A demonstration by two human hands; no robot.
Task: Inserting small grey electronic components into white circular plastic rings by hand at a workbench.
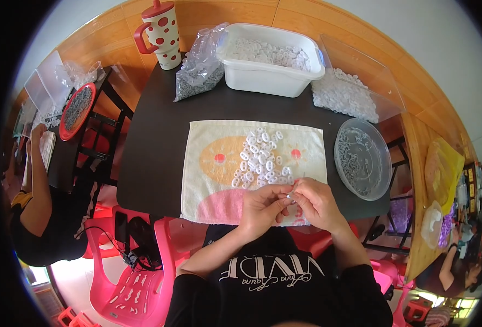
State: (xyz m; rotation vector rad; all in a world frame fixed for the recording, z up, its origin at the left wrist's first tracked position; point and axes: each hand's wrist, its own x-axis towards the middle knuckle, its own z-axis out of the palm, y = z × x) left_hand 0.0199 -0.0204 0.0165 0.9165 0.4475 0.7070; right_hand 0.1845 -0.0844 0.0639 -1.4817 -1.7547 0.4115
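My left hand (265, 209) and my right hand (315, 203) meet over the front edge of a patterned towel (194, 163). Between their fingertips is a small white plastic piece (291, 197), mostly covered, and both hands pinch it. Just beyond my fingers, a loose heap of white oval plastic pieces with two holes (261, 158) lies on the towel. To the right stands a round clear tub (385, 163) with small grey bits in it, too small to name.
Across the dark table (154, 136) stand a white bin (268, 84) of white pieces, a clear bag (197, 82) of grey bits, a clear box (344, 98) and a dotted tumbler (165, 38). A pink chair (102, 272) is at left. Other people sit at both sides.
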